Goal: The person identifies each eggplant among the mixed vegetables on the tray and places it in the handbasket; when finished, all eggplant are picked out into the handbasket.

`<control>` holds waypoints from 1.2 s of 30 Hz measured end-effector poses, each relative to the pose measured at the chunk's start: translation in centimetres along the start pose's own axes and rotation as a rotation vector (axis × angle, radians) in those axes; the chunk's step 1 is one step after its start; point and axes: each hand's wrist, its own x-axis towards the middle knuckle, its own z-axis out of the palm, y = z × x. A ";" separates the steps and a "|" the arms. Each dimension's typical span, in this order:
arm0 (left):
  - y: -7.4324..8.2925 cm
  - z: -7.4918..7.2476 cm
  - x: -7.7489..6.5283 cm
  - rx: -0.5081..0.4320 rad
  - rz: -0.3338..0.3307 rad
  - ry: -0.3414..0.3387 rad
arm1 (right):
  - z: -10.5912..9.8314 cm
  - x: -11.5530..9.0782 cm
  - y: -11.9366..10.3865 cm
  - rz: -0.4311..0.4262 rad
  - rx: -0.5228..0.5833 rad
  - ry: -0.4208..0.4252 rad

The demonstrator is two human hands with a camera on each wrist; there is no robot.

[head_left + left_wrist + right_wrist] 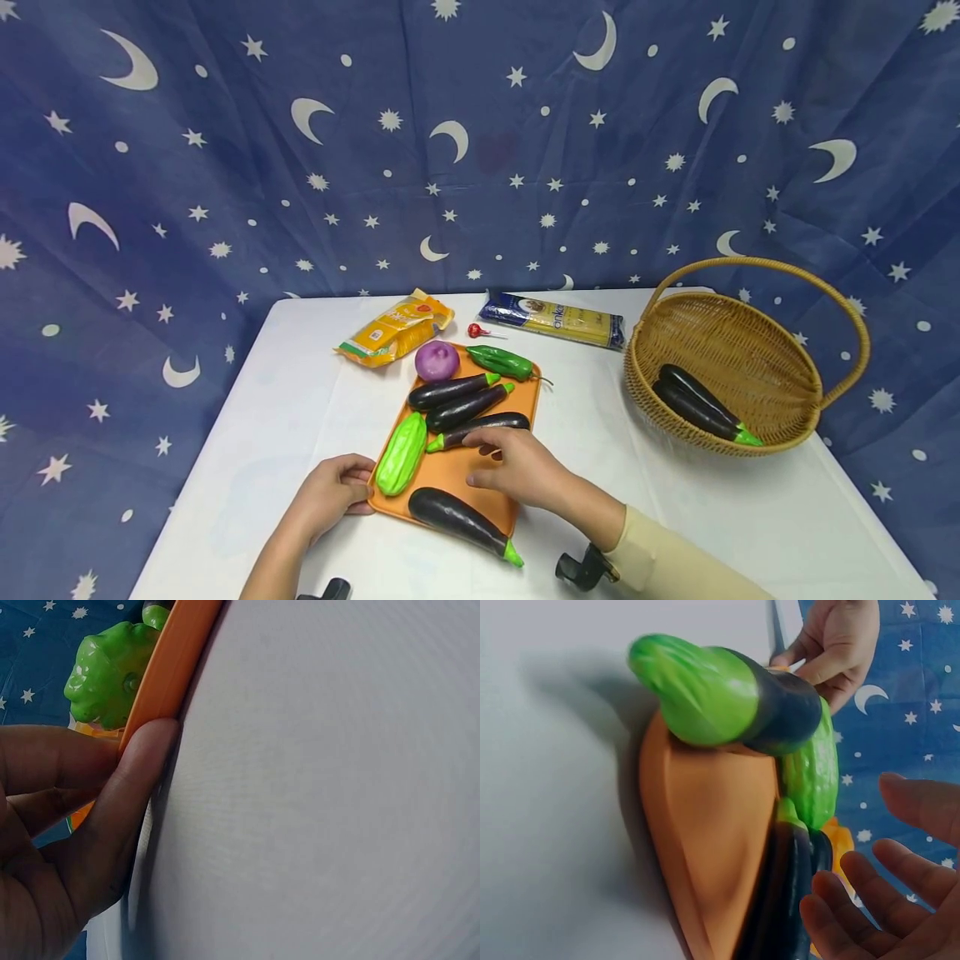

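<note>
My left hand [333,493] pinches the near left corner of an orange tray [442,477]; in the left wrist view the thumb lies against the tray's outer side. Over the tray, my right hand [517,468] holds nothing, its fingers loosely bent, as the right wrist view shows. Its fingertips overlap an eggplant [480,432] in the head view. Two more eggplants [467,407] lie just behind. A ridged bright green bitter melon [401,454] rests along the left edge. Another eggplant [457,515] lies across the near edge, its green stem sticking out past the tray.
At the tray's far end are a purple onion [437,361] and a green pepper [501,362]. Behind stand a yellow packet [396,330], a red lollipop [476,331] and a pasta pack [553,320]. A wicker basket [738,333] with eggplants [701,408] is at right.
</note>
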 end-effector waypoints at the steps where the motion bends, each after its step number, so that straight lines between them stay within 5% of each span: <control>1: 0.0 0.0 0.0 0.003 0.001 0.000 | 0.1 0.0 0.0 0.000 0.004 -0.003; 36: 0.3 -0.1 -0.3 -0.025 0.009 -0.006 | 3.6 -0.4 0.0 -0.021 -0.062 -0.086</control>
